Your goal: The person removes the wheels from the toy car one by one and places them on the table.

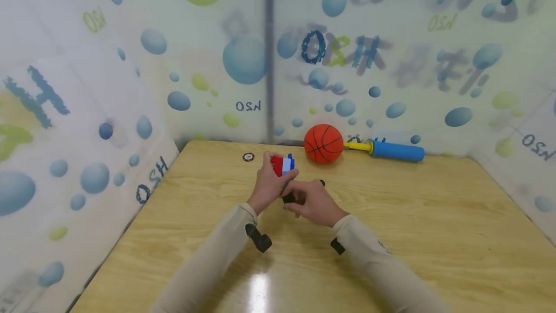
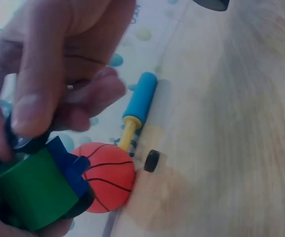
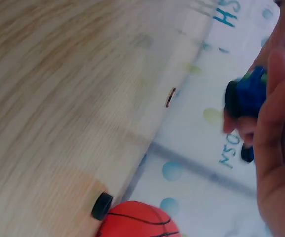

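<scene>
My left hand (image 1: 270, 185) grips a small toy car (image 2: 38, 190) of plastic blocks, held up over the table. Red and white parts show in the head view; a green curved side, blue parts and black wheels show in the wrist views. The fingers of my right hand (image 1: 316, 202) are bent at the near side of the toy and pinch a black wheel (image 2: 31, 144) against it. Fingers hide part of that wheel and the toy's underside. A loose black wheel (image 2: 152, 161) stands on the table just beyond my right hand.
An orange-red toy basketball (image 1: 323, 144) rests at the back of the wooden table (image 1: 195, 255). Beside it lies a blue hand pump (image 1: 397, 151) with a yellow end. A small round chip (image 1: 248, 157) lies at the back left. Patterned walls (image 1: 208, 62) enclose the table's back and sides.
</scene>
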A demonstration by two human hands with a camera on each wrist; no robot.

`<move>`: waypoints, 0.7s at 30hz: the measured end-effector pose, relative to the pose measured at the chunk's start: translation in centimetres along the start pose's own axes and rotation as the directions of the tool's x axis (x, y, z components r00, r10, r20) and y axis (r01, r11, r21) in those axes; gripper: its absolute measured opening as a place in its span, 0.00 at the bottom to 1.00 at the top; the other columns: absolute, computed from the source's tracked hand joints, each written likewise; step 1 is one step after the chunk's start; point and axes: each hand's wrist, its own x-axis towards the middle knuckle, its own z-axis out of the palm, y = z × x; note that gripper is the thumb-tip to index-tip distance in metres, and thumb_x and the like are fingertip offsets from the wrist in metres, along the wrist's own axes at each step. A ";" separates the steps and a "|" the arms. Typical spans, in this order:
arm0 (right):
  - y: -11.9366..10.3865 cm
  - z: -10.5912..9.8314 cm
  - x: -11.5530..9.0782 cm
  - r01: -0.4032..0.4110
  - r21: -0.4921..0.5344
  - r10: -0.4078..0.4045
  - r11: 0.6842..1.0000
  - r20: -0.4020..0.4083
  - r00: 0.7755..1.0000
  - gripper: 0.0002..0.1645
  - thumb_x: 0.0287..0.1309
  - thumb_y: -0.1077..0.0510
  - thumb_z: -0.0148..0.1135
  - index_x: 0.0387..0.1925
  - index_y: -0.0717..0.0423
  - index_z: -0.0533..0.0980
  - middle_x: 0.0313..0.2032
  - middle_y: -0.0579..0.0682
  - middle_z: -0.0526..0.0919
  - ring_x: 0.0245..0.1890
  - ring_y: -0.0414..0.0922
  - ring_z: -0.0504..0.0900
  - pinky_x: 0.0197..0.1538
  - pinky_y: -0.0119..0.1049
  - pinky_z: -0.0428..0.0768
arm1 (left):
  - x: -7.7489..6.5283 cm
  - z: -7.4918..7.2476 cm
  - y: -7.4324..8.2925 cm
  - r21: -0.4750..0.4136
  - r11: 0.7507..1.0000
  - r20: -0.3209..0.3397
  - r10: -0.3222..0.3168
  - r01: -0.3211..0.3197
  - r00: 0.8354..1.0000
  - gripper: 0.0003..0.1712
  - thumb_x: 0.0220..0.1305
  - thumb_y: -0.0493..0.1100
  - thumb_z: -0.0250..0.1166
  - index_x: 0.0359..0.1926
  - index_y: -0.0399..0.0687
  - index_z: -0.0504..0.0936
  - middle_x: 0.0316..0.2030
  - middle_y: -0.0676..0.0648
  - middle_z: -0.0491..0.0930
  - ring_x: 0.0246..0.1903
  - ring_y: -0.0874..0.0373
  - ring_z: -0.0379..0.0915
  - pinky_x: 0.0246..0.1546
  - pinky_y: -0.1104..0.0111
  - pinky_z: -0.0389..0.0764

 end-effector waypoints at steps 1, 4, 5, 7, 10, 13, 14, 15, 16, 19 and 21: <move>0.0 -0.2 0.0 -0.021 0.050 0.020 0.999 0.022 1.000 0.12 0.57 0.62 0.72 0.42 0.57 0.79 0.22 0.52 0.83 0.19 0.46 0.83 0.27 0.28 0.80 | 0.0 -0.2 0.2 0.004 1.000 -0.009 -0.008 0.008 1.000 0.35 0.63 0.52 0.70 0.63 0.52 0.59 0.53 0.39 0.78 0.49 0.47 0.77 0.46 0.61 0.85; 0.2 -1.0 -0.4 -0.078 0.136 0.067 0.988 0.083 0.994 0.16 0.59 0.62 0.70 0.49 0.56 0.78 0.26 0.57 0.86 0.23 0.54 0.86 0.29 0.31 0.82 | -0.1 -0.9 0.6 -0.032 0.998 -0.021 -0.049 0.048 0.999 0.36 0.63 0.52 0.70 0.64 0.54 0.59 0.56 0.40 0.75 0.51 0.46 0.76 0.48 0.59 0.85; 0.4 -1.2 -0.5 -0.090 0.142 0.077 0.986 0.098 0.992 0.17 0.60 0.63 0.69 0.50 0.55 0.78 0.28 0.59 0.86 0.24 0.55 0.86 0.30 0.32 0.83 | -0.1 -1.0 0.6 -0.045 0.997 -0.017 -0.063 0.063 0.998 0.36 0.64 0.52 0.70 0.64 0.55 0.58 0.56 0.40 0.74 0.51 0.47 0.77 0.48 0.59 0.85; 0.6 -1.7 -1.0 -0.114 0.138 0.098 0.984 0.118 0.988 0.19 0.61 0.63 0.68 0.54 0.54 0.78 0.31 0.59 0.87 0.26 0.56 0.87 0.31 0.32 0.84 | 0.0 -1.1 0.5 -0.094 0.991 0.007 -0.096 0.096 0.995 0.37 0.64 0.51 0.70 0.65 0.55 0.57 0.57 0.39 0.74 0.48 0.47 0.81 0.46 0.59 0.87; 1.3 -2.5 -1.6 -0.145 0.130 0.128 0.981 0.127 0.984 0.21 0.62 0.63 0.67 0.56 0.54 0.77 0.34 0.59 0.88 0.27 0.54 0.87 0.32 0.33 0.84 | 0.1 -1.2 0.1 -0.153 0.980 0.047 -0.120 0.126 0.992 0.39 0.65 0.50 0.69 0.67 0.54 0.55 0.57 0.39 0.73 0.41 0.47 0.85 0.41 0.60 0.88; 2.0 -3.2 -2.2 -0.171 0.093 0.160 0.981 0.112 0.981 0.20 0.61 0.62 0.68 0.55 0.54 0.78 0.36 0.55 0.88 0.27 0.47 0.87 0.33 0.32 0.83 | 0.1 -1.2 -0.1 -0.173 0.976 0.058 -0.127 0.135 0.990 0.39 0.65 0.49 0.69 0.68 0.54 0.55 0.57 0.39 0.73 0.38 0.48 0.86 0.39 0.61 0.88; 2.2 -3.5 -2.4 -0.174 0.075 0.166 0.982 0.101 0.981 0.20 0.60 0.62 0.69 0.54 0.54 0.79 0.37 0.53 0.88 0.28 0.44 0.85 0.33 0.32 0.83 | 0.2 -1.2 -0.1 -0.174 0.975 0.056 -0.128 0.136 0.990 0.39 0.65 0.49 0.69 0.68 0.55 0.55 0.57 0.39 0.73 0.38 0.49 0.86 0.39 0.62 0.88; 2.4 -3.7 -2.5 -0.178 0.048 0.174 0.983 0.085 0.981 0.20 0.59 0.62 0.70 0.53 0.52 0.80 0.36 0.51 0.88 0.28 0.42 0.84 0.33 0.31 0.82 | 0.2 -1.2 -0.2 -0.174 0.975 0.054 -0.129 0.137 0.990 0.39 0.65 0.49 0.69 0.68 0.55 0.55 0.57 0.39 0.73 0.37 0.49 0.86 0.39 0.62 0.88; 2.6 -3.9 -2.7 -0.180 0.020 0.179 0.983 0.069 0.982 0.20 0.57 0.62 0.71 0.52 0.53 0.81 0.36 0.49 0.87 0.29 0.40 0.82 0.33 0.30 0.80 | 0.2 -1.3 -0.2 -0.172 0.975 0.052 -0.132 0.140 0.990 0.39 0.65 0.49 0.69 0.68 0.56 0.55 0.57 0.39 0.74 0.38 0.49 0.85 0.39 0.62 0.88; 3.2 -4.6 -3.1 -0.209 -0.052 0.211 0.976 0.021 0.977 0.19 0.54 0.62 0.74 0.49 0.53 0.83 0.32 0.47 0.81 0.29 0.38 0.74 0.32 0.29 0.74 | 0.2 -1.4 -0.2 -0.166 0.974 0.047 -0.145 0.151 0.988 0.38 0.64 0.50 0.70 0.66 0.59 0.56 0.57 0.40 0.74 0.38 0.49 0.85 0.39 0.63 0.88; 3.7 -5.0 -3.3 -0.246 -0.067 0.247 0.967 0.012 0.969 0.19 0.53 0.63 0.74 0.48 0.55 0.83 0.28 0.47 0.77 0.28 0.39 0.71 0.32 0.29 0.71 | 0.2 -1.5 -0.3 -0.166 0.974 0.050 -0.147 0.154 0.988 0.38 0.64 0.50 0.70 0.66 0.60 0.57 0.57 0.41 0.74 0.39 0.49 0.85 0.39 0.63 0.88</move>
